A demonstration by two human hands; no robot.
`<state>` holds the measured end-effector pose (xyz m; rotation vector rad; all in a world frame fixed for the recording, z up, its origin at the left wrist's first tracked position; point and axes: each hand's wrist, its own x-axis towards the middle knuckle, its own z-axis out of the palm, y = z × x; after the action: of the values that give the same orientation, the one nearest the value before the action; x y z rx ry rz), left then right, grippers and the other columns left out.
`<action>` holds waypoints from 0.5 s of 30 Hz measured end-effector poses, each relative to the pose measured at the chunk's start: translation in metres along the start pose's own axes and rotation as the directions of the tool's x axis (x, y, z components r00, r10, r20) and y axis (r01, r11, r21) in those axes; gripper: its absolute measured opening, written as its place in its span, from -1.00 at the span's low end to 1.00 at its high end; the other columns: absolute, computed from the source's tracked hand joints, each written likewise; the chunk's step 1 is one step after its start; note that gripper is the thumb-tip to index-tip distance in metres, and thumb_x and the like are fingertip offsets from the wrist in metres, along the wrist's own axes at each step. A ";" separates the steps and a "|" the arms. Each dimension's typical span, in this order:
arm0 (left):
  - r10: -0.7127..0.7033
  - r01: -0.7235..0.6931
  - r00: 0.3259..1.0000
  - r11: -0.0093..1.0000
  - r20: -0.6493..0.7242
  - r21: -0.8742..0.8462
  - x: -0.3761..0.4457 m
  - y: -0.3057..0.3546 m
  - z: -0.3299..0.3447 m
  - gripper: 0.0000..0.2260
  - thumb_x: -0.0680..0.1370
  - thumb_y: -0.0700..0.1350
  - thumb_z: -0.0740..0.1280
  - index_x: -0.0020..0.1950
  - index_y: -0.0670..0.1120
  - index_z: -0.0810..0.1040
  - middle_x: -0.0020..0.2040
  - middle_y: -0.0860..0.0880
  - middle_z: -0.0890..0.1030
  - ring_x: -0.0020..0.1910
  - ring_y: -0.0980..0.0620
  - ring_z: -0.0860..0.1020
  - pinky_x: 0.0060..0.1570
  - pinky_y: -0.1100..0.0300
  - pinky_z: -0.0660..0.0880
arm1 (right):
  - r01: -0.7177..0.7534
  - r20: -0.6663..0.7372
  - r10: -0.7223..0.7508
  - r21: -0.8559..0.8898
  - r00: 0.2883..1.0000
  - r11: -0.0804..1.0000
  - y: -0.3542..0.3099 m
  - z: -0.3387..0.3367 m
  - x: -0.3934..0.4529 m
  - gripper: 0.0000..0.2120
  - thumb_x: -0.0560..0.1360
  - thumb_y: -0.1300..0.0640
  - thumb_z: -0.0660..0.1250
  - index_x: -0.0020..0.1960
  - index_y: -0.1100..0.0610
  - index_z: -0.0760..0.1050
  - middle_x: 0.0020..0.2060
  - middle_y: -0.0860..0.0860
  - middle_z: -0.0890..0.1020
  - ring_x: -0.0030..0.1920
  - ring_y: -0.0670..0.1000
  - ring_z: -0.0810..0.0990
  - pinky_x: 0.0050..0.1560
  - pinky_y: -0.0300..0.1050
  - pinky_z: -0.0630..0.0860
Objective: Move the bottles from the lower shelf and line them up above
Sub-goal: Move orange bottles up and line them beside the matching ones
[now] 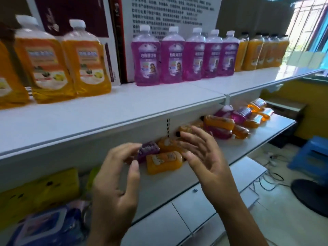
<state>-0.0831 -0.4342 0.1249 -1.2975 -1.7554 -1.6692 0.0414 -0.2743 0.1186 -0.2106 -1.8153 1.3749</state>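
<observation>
My left hand (117, 176) and right hand (202, 157) hover in front of the lower shelf (276, 125), fingers loosely spread and slightly bent, holding nothing. Between them lie an orange bottle (164, 162) and a purple bottle (148, 150), both on their sides; more orange and purple bottles (229, 121) are heaped further right on this shelf. On the upper shelf (124, 107) five purple bottles (184, 57) stand upright in a row, with large orange bottles (65, 61) at left. Their labels and the white sign (170, 13) behind carry print too blurred to read.
</observation>
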 end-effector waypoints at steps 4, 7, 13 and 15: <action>-0.307 0.312 0.946 0.950 0.108 -0.030 -0.034 -0.034 0.029 -0.81 0.57 -0.04 0.26 0.13 0.17 0.55 0.09 0.25 0.58 0.11 0.21 0.56 0.04 0.47 0.42 | -0.190 -0.054 0.185 -0.091 0.981 0.978 0.047 -0.020 -0.024 -0.54 0.62 0.19 0.31 0.38 -0.25 0.35 0.26 -0.29 0.56 0.30 -0.21 0.53 0.25 -0.30 0.50; -0.445 0.441 0.865 0.895 0.232 0.073 -0.058 -0.062 0.048 -0.78 0.59 -0.10 0.31 0.10 0.25 0.50 0.08 0.34 0.53 0.08 0.30 0.52 -0.14 0.45 0.46 | -0.331 -0.068 0.325 -0.128 0.943 0.935 0.079 -0.027 -0.035 -0.54 0.62 0.20 0.29 0.34 -0.30 0.34 0.23 -0.35 0.54 0.26 -0.25 0.53 0.20 -0.27 0.54; -0.398 0.276 0.783 0.911 0.478 0.307 -0.056 -0.104 0.089 -0.62 0.59 -0.07 0.31 0.37 0.19 0.37 0.26 0.31 0.35 0.31 0.24 0.34 0.20 0.28 0.33 | -0.537 -0.069 0.533 -0.099 0.843 0.837 0.137 -0.018 -0.015 -0.49 0.62 0.11 0.29 0.49 -0.19 0.24 0.39 -0.22 0.39 0.25 -0.16 0.55 0.10 -0.27 0.52; -0.439 0.247 0.738 0.882 0.512 0.400 -0.040 -0.129 0.109 -0.51 0.59 -0.04 0.32 0.48 0.12 0.24 0.41 0.19 0.25 0.41 0.11 0.25 0.30 0.16 0.35 | -0.584 -0.053 0.582 -0.039 0.812 0.811 0.155 -0.011 0.006 -0.46 0.60 0.13 0.31 0.48 -0.18 0.21 0.33 -0.16 0.39 0.23 -0.08 0.55 0.08 -0.24 0.52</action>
<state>-0.1347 -0.3290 -0.0026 -1.5070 -2.6526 -1.1189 -0.0067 -0.2030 -0.0108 -0.8836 -1.8302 1.7167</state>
